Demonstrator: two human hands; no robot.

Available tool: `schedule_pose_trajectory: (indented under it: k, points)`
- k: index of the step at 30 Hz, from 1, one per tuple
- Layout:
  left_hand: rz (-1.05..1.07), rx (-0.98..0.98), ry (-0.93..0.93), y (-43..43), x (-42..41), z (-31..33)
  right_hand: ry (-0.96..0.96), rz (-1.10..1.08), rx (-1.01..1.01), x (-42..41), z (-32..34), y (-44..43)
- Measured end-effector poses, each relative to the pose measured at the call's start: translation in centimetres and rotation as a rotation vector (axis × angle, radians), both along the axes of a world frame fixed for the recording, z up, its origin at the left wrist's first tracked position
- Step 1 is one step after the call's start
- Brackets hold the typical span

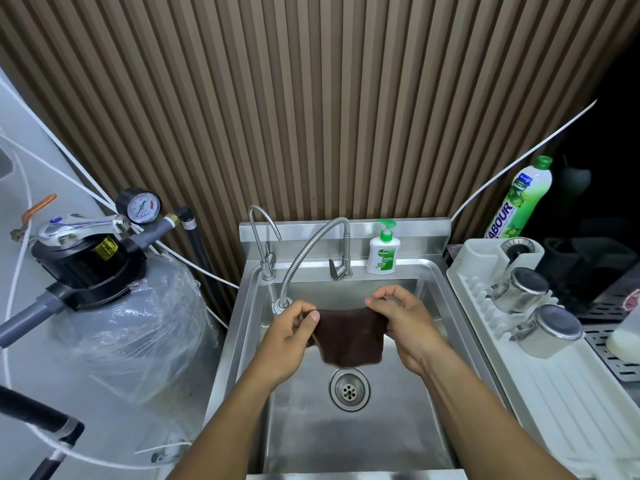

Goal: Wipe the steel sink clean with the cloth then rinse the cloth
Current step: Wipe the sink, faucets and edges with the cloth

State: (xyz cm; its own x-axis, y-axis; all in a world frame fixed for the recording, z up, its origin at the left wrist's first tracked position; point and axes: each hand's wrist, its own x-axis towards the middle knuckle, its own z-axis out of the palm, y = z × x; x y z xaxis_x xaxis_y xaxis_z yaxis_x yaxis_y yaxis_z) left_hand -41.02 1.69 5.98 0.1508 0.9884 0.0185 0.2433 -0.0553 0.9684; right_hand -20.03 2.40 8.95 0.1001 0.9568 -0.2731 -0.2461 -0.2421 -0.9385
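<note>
A dark brown cloth (349, 337) hangs spread out over the steel sink (346, 434), above the round drain (349, 389). My left hand (289, 337) pinches the cloth's upper left corner and my right hand (401, 320) pinches its upper right corner. The cloth's lower edge hangs free just above the drain. A flexible steel tap (311, 251) curves down, its outlet (278, 306) beside my left hand. No water is seen running.
A thin gooseneck tap (258, 233) and a soap pump bottle (381, 249) stand on the sink's back ledge. A white dish rack (540, 362) with two steel cups (523, 289) is on the right, with a green bottle (519, 199) behind. A wrapped filter tank (114, 306) stands to the left.
</note>
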Motion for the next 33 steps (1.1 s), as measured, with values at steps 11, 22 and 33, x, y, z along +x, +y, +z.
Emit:
schedule_pose_trajectory:
  k: [11, 22, 33]
  points:
    - [0.013, -0.09, -0.091, 1.3, 1.4, 1.0, 0.204, -0.01, 0.204, -1.6, 2.0, -0.6]
    - [0.077, -0.008, -0.18, 2.1, 0.7, 1.8, -0.376, 0.192, 0.274, 2.1, 2.2, 0.1]
    - [0.052, -0.079, -0.411, 2.7, 2.0, 3.2, -0.635, 0.17, 0.323, 2.1, 2.2, 0.1]
